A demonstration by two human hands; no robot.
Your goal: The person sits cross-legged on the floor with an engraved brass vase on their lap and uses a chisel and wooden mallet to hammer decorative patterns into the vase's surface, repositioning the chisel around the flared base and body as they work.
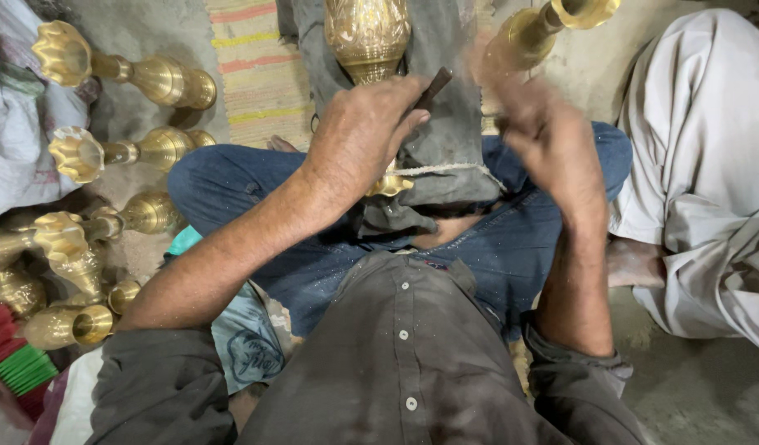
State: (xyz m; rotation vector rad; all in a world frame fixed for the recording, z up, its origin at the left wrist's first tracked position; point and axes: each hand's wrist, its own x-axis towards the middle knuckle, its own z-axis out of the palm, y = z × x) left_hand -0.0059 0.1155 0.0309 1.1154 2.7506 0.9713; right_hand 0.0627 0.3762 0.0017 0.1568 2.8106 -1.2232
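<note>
Left hand [359, 136] grips dark tool [433, 86] on brass vase [368, 35], lap-held on grey cloth [445, 156] | right hand [544, 136] blurred, grip unclear | vase already patterned; other vases [124, 74] lie aside.

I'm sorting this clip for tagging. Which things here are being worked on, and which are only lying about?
In use:
engraved brass vase on grey cloth
dark thin tool in left hand
right hand, blurred

Lying about:
brass vases on the floor
striped woven mat
red and green brushes
</note>
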